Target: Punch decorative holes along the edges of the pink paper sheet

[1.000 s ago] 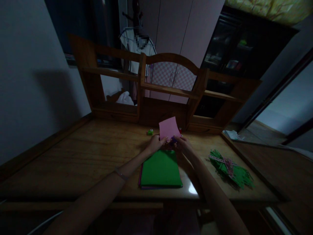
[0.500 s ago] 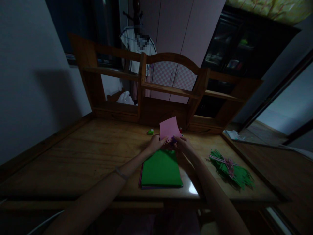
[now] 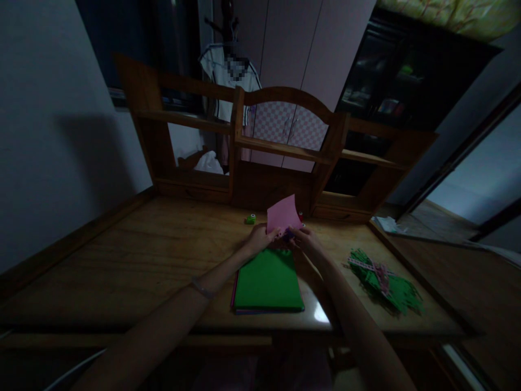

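Above the far edge of a green sheet stack (image 3: 268, 282), my left hand (image 3: 259, 239) grips the lower left of a pink paper (image 3: 283, 213). My right hand (image 3: 306, 239) is closed on a small purple object (image 3: 288, 233) at the paper's lower right edge; its exact shape is too dark to tell. Small pink bits show between the hands. A small green item with a white round top (image 3: 251, 219) stands left of the paper. Behind my right hand, a small red item (image 3: 300, 216) is partly hidden.
On the right of the wooden table (image 3: 163, 244) lies a pile of green paper strips (image 3: 391, 288) with pink pieces and a pink patterned strip on top. A wooden shelf unit (image 3: 280, 144) stands along the back edge.
The pink paper has shifted very slightly to the right. Both hands stay at nearly the same place, still closed.
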